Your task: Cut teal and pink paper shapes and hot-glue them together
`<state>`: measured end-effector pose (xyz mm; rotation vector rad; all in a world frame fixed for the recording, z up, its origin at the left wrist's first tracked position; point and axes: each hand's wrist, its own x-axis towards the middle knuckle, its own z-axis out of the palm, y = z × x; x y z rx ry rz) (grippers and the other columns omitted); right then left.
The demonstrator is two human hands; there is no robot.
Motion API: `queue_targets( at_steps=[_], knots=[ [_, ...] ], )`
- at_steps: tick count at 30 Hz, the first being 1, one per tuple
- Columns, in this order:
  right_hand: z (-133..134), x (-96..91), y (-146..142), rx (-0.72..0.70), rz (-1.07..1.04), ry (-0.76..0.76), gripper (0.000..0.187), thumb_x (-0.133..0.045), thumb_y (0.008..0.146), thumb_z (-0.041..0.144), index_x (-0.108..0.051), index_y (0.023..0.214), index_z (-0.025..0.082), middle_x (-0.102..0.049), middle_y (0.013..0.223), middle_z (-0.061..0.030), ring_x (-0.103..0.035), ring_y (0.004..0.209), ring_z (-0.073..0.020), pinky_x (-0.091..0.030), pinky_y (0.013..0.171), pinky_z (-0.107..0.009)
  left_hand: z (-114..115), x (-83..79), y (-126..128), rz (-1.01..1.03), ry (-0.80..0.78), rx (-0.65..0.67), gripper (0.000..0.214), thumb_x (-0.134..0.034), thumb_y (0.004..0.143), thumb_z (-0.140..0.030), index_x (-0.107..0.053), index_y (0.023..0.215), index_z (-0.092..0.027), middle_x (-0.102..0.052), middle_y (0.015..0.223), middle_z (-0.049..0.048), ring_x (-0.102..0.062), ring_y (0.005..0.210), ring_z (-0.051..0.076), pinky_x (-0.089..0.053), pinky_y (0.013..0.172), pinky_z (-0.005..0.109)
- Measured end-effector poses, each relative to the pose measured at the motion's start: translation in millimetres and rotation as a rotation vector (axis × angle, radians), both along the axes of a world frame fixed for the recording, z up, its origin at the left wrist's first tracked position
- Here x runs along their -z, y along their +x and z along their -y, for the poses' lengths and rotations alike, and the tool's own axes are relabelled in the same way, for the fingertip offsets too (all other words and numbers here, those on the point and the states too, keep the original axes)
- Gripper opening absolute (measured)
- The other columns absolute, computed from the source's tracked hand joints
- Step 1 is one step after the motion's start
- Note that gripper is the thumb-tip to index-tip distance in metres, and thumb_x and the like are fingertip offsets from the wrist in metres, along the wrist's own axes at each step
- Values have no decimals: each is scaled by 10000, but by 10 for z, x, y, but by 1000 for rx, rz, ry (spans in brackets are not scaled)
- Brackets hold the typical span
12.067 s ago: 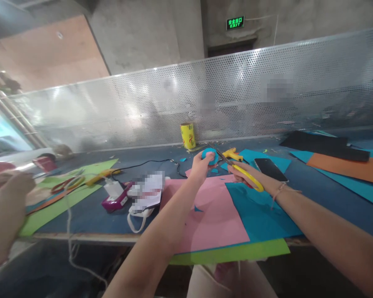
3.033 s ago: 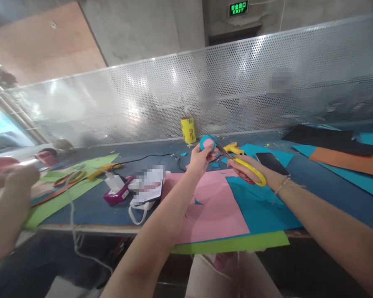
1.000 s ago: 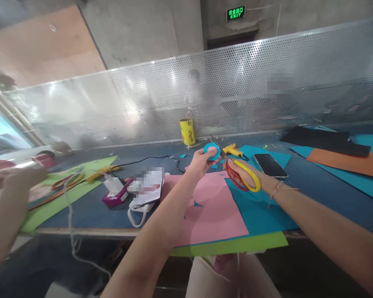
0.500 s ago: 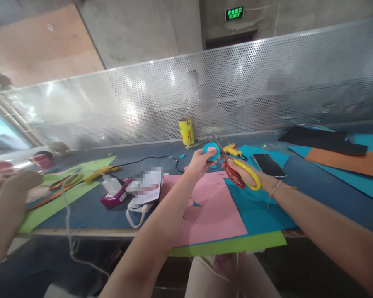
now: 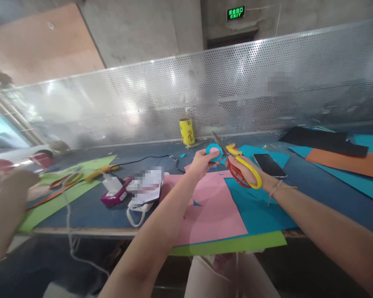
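My left hand (image 5: 201, 162) pinches a small round teal paper piece (image 5: 214, 152) with a pink centre, held above the table. My right hand (image 5: 248, 174) grips scissors with yellow and red handles (image 5: 241, 169); the blades point up and left and touch the edge of the teal piece. Below both hands lie a pink sheet (image 5: 210, 207), a teal sheet (image 5: 255, 205) and a green sheet (image 5: 230, 244) at the table's front edge.
A black phone (image 5: 270, 165) and a yellow glue gun (image 5: 231, 148) lie behind my right hand. A yellow can (image 5: 187, 132) stands by the perforated metal screen (image 5: 205, 91). Left of the pink sheet are a magenta box with charger (image 5: 115, 191) and a black cable. Another person's arm (image 5: 3, 215) is at far left. Orange and black sheets (image 5: 338, 155) lie right.
The scissors' handles have spread and closed over the past seconds while my left hand turned the teal piece slightly. Both hands stay in the same place above the table.
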<state>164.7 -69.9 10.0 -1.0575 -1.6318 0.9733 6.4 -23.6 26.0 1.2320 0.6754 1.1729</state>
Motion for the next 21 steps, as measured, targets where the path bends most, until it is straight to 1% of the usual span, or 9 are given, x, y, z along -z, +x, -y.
queue_targets(
  at_steps=[4, 6, 9, 11, 14, 17, 19, 21],
  knots=[
    [9, -60, 6, 26, -12, -62, 367, -440, 833, 557, -497, 743, 205, -361, 350, 75, -313, 270, -87, -265, 291, -210, -33, 11, -4, 83, -16, -68, 260, -769, 539, -221, -549, 646, -133, -528, 516, -27, -479, 452, 55, -379, 431, 179],
    [-6, -73, 21, 47, -6, -81, 357, -480, 810, 553, -499, 737, 204, -365, 360, 75, -314, 274, -82, -262, 293, -209, -59, 20, -9, 124, -27, -86, 282, -780, 508, -211, -541, 639, -140, -495, 493, -45, -453, 438, 47, -357, 418, 174],
    [-38, -59, 44, 74, 20, -78, 384, -550, 748, 583, -515, 760, 201, -383, 393, 73, -332, 294, -80, -258, 290, -207, -92, 28, -16, 172, -41, -88, 303, -791, 488, -212, -538, 639, -140, -459, 480, -63, -417, 421, 36, -339, 406, 169],
    [-54, -35, 52, 75, 27, -82, 414, -534, 744, 613, -513, 788, 203, -370, 396, 79, -329, 298, -81, -256, 286, -205, -101, 22, -18, 204, -49, -117, 318, -798, 482, -216, -537, 645, -139, -459, 489, -67, -420, 422, 35, -352, 411, 168],
    [-56, -3, 49, 49, 30, -61, 435, -498, 756, 639, -498, 820, 209, -361, 405, 85, -313, 294, -80, -259, 285, -203, -93, -5, -21, 238, -56, -166, 318, -792, 508, -220, -545, 693, -141, -511, 532, -54, -478, 450, 52, -401, 442, 177],
    [-39, 6, 36, 33, 65, -31, 440, -511, 744, 641, -495, 835, 210, -372, 428, 82, -316, 295, -80, -253, 283, -207, -79, -32, -24, 237, -49, -176, 269, -746, 582, -216, -553, 751, -137, -597, 608, -6, -529, 482, 71, -434, 473, 189],
    [-31, 2, 31, 46, 74, -51, 415, -491, 768, 619, -493, 838, 210, -357, 424, 82, -311, 300, -85, -249, 288, -211, -79, -39, -27, 226, -39, -178, 221, -708, 622, -197, -551, 762, -132, -622, 629, 19, -534, 483, 72, -439, 484, 191],
    [-37, -2, 39, 61, 80, -48, 371, -466, 804, 579, -497, 839, 211, -334, 418, 81, -296, 306, -89, -246, 295, -216, -87, -38, -29, 220, -29, -196, 184, -680, 640, -173, -547, 759, -129, -618, 613, 18, -521, 471, 66, -434, 488, 186]
  ],
)
